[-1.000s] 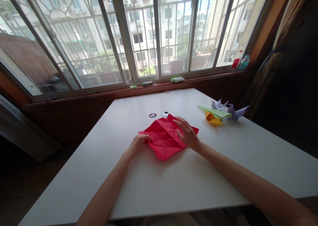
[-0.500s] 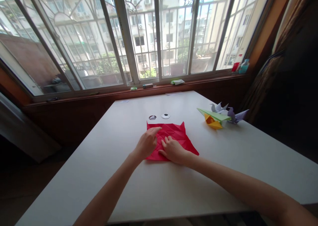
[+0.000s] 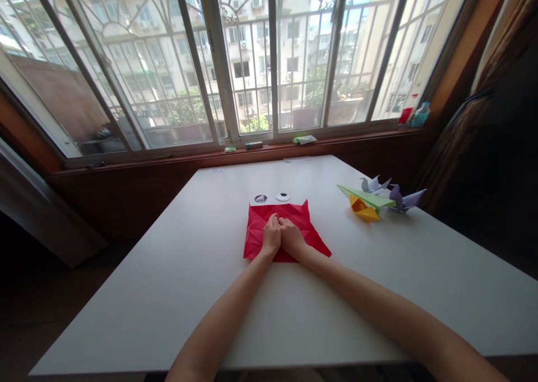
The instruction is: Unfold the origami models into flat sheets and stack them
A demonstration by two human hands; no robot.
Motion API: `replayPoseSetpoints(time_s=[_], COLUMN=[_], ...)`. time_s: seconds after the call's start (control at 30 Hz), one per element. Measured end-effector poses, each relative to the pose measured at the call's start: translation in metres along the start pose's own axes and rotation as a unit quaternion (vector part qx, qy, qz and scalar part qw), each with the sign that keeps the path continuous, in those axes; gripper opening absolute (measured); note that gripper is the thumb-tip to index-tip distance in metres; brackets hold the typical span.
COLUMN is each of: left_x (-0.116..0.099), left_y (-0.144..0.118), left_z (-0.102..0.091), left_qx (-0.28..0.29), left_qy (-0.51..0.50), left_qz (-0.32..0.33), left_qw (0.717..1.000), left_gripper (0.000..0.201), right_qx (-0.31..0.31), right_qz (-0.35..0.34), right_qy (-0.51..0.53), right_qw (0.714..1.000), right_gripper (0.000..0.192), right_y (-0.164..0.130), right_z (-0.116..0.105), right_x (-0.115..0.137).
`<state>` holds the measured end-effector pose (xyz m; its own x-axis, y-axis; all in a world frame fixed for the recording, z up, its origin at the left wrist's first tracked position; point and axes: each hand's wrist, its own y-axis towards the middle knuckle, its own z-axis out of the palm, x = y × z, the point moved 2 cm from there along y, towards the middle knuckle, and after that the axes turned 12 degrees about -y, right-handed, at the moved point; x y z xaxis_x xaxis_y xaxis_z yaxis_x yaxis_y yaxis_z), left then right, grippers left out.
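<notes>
A creased red paper sheet (image 3: 255,231) lies flat on the white table (image 3: 378,281), roughly square to me. My left hand (image 3: 271,236) and my right hand (image 3: 291,237) sit side by side on the middle of the sheet, knuckles touching, fingers curled and pressing down on the paper. Whether the fingers pinch a fold is hidden by the hands. Two googly eyes (image 3: 272,198) lie just beyond the sheet's far edge.
Folded paper figures lie at the right: a green one (image 3: 370,197), a yellow one (image 3: 363,210), white and purple cranes (image 3: 399,199). Small items (image 3: 304,139) rest on the window sill. A dark curtain hangs at the right.
The red sheet has turned from a diamond to lying square. Both hands moved from its edges to its middle and now press together there.
</notes>
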<state>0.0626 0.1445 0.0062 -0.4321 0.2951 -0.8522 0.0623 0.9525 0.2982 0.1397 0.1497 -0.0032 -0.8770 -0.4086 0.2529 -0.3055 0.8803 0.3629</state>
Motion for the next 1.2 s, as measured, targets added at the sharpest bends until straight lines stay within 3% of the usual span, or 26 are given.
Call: replayPoseSetpoints(time_s=[0.1,0.33,0.73,0.93,1.2], left_x=[0.006,0.008,0.02,0.028,0.033], left_y=[-0.001,-0.005,0.005,0.015,0.024], left_z=[0.001,0.014,0.007,0.003,-0.002], left_qx=[-0.009,0.055,0.124,0.109,0.062], left_qy=[0.013,0.103,0.24,0.27,0.308], left_qz=[-0.009,-0.008,-0.012,0.008,0.013], left_qw=[1.0,0.993,0.963,0.957,0.949], left_gripper=[0.039,0.054,0.057,0.042,0.03], right_qx=[0.007,-0.039,0.009,0.045,0.035], right_qz=[0.029,0.083,0.05,0.054,0.066], right_qy=[0.045,0.118,0.061,-0.005,-0.063], right_qw=[0.999,0.989,0.997,0.997,0.995], right_gripper=[0.027,0.028,0.031,0.035,0.032], right_y=[0.003,0.009,0.008,0.011,0.012], right_z=[0.001,0.004,0.003,0.003,-0.003], right_x=[-0.013,-0.024,-0.008,-0.002,0.003])
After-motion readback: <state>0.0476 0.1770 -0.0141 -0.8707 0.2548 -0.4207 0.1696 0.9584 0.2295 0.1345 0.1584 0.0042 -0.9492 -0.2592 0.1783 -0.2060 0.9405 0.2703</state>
